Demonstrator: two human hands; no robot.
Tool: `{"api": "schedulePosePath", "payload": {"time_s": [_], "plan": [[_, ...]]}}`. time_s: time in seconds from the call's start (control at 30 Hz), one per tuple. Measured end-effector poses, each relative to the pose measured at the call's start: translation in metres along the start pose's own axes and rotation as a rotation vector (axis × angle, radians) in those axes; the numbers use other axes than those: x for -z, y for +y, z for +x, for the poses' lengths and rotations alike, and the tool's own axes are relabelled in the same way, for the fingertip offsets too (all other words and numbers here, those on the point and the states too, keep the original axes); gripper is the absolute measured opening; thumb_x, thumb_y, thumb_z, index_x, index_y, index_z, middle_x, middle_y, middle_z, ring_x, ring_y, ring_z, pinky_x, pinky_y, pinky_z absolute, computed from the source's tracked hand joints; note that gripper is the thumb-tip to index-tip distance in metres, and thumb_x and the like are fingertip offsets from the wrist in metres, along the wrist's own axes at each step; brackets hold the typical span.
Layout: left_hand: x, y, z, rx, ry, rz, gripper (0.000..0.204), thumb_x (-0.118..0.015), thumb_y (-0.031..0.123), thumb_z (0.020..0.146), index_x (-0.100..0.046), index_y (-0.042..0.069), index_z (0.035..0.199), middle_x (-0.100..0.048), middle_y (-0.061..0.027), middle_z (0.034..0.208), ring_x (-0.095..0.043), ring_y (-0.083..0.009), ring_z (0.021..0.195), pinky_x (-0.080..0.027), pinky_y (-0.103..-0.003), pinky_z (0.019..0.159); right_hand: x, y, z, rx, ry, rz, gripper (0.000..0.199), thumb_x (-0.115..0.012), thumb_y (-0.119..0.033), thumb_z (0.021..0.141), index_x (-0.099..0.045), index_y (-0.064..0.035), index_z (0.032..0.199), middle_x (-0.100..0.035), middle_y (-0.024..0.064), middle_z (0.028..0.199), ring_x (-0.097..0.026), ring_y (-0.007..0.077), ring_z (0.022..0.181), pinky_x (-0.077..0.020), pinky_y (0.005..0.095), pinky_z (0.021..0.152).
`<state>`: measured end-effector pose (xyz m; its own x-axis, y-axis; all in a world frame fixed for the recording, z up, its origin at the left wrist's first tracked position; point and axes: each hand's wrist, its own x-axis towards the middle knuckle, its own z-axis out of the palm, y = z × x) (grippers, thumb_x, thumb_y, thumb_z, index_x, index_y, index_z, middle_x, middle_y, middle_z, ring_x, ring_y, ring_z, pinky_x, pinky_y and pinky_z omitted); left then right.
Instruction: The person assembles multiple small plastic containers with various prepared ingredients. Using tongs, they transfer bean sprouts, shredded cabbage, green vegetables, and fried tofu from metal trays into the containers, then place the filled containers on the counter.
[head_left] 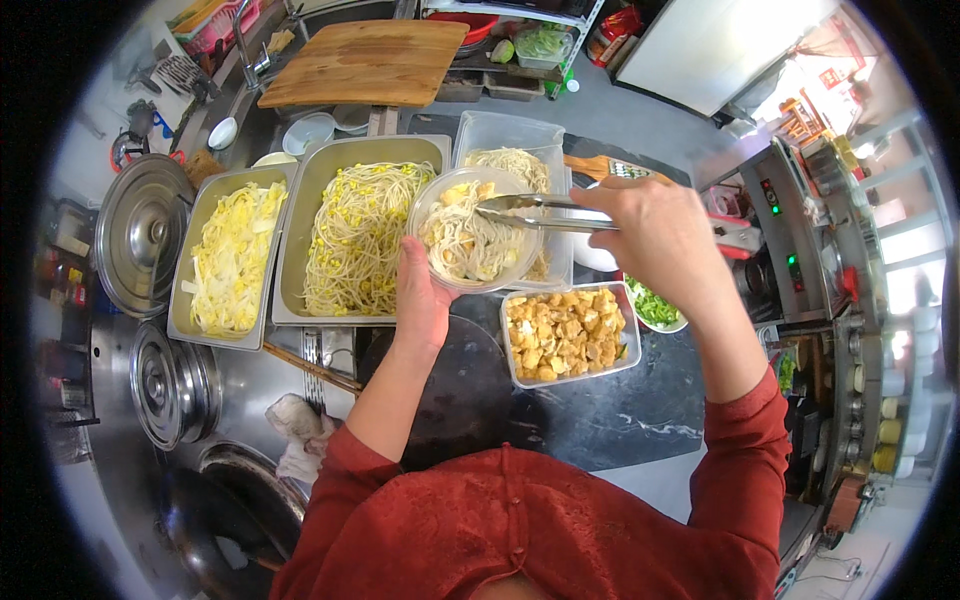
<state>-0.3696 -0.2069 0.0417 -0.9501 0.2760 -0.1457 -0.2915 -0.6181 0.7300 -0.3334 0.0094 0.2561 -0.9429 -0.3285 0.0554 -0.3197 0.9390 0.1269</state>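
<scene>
My left hand (425, 300) holds up a clear round plastic bowl (431, 198) from its near left side. Pale thin strands (465, 240) and a few yellowish pieces fill the bowl. Metal tongs (555, 213) are gripped in my right hand (655, 235), their tips down in the strands. Behind the bowl, partly hidden by it, stands a clear plastic container (495, 128) of similar strands. To its left is a deep steel pan (435, 152) of bean sprouts (365, 235). A clear tub of golden-brown cubes (565, 335) sits below the tongs.
At the far left stands a steel pan of shredded cabbage (235, 260), with steel lids (145, 235) beside it. Chopped greens (652, 303) lie partly behind my right forearm. A wooden board (365, 62) lies at the back. Chopsticks (310, 368) rest near the pans.
</scene>
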Motion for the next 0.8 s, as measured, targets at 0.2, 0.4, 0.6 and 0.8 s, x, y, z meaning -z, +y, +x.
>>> {"api": "schedulePosePath", "payload": {"time_s": [0.2,0.4,0.6,0.8], "plan": [[0.002,0.001,-0.001,-0.047,0.067,0.067,0.088,-0.041,0.071,0.099,-0.028,0.007,0.158,-0.042,-0.0144,0.157,-0.045,-0.0302,0.143,-0.042,-0.054,0.116,0.008,0.004,-0.012,-0.033,-0.048,-0.011,0.04,-0.083,-0.012,0.074,-0.077,-0.0131,0.114,-0.076,0.0052,0.103,-0.073,0.0264,0.085,-0.0589,0.0387,0.074],[0.004,-0.001,0.002,-0.106,0.097,0.004,0.083,-0.046,0.066,0.1,-0.031,0.006,0.156,-0.045,-0.0138,0.154,-0.049,-0.0287,0.14,-0.046,-0.051,0.112,0.013,0.01,-0.022,-0.045,-0.008,0.046,0.038,-0.081,-0.009,0.07,-0.077,-0.0092,0.109,-0.074,0.0081,0.093,-0.072,0.0288,0.083,-0.0561,0.0392,0.072],[0.003,-0.004,0.006,-0.133,0.095,-0.029,0.069,-0.044,0.057,0.106,-0.035,0.006,0.152,-0.052,-0.0139,0.147,-0.058,-0.026,0.132,-0.056,-0.045,0.102,0.017,0.001,-0.018,-0.005,0.012,0.0,0.041,-0.082,-0.008,0.072,-0.077,-0.0141,0.112,-0.075,0.0044,0.094,-0.073,0.0236,0.086,-0.0583,0.0378,0.075],[0.001,-0.002,0.005,-0.092,0.091,0.013,0.071,-0.043,0.058,0.105,-0.034,0.006,0.152,-0.051,-0.0145,0.148,-0.058,-0.0265,0.132,-0.057,-0.046,0.101,0.009,0.008,-0.02,0.008,0.031,-0.078,0.035,-0.076,-0.007,0.079,-0.078,-0.0174,0.112,-0.075,0.0041,0.09,-0.074,0.0217,0.079,-0.0599,0.0355,0.071]]}}
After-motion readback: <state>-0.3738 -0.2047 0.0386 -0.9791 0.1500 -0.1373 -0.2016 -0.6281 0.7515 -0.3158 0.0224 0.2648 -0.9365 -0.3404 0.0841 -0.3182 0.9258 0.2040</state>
